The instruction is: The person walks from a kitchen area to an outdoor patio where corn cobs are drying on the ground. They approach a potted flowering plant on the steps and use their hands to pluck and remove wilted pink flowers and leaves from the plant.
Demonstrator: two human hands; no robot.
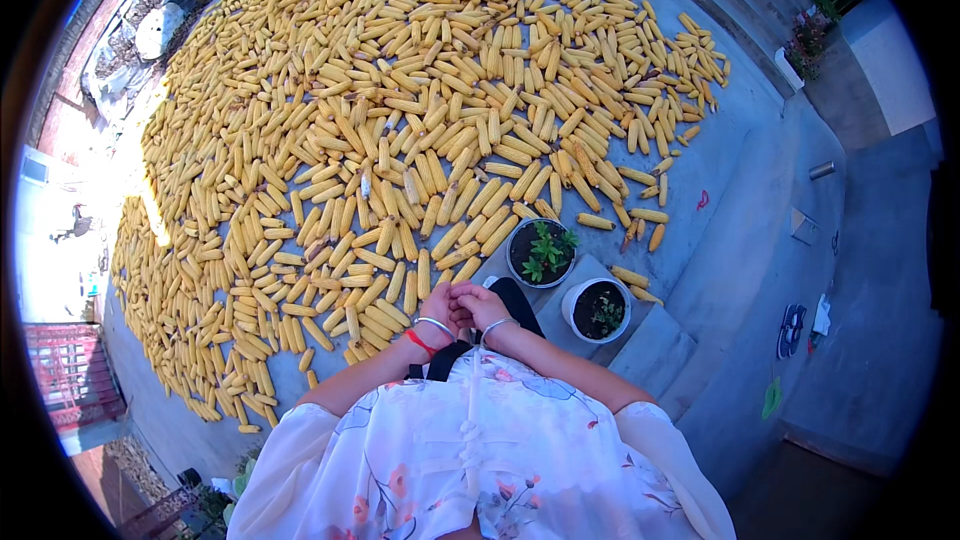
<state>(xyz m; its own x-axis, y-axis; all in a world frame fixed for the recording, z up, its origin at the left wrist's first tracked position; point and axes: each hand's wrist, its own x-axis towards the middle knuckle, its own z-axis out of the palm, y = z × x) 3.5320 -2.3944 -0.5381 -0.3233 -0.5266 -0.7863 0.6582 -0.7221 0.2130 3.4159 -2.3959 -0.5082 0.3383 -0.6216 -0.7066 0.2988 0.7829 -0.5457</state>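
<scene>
In front of my waist my two hands meet, with fingers curled in and touching each other. My left hand (438,306) wears a silver bangle and a red cord at the wrist; my right hand (480,306) has a silver bangle too. Whether anything small is between the fingers I cannot make out. Just beyond them lies a wide spread of yellow corn cobs (400,170) on the concrete ground. A black strap (445,362) hangs close under the wrists. To the right of my hands stand two white pots, one with a leafy green plant (545,252), the other with a smaller plant (606,312).
Concrete steps (640,345) lie beside the pots. Dark sandals (791,330) and a green leaf-shaped item (771,398) rest on the ground at the right. Wide steps (730,0) rise at the far right. A red gate (75,375) stands at the left.
</scene>
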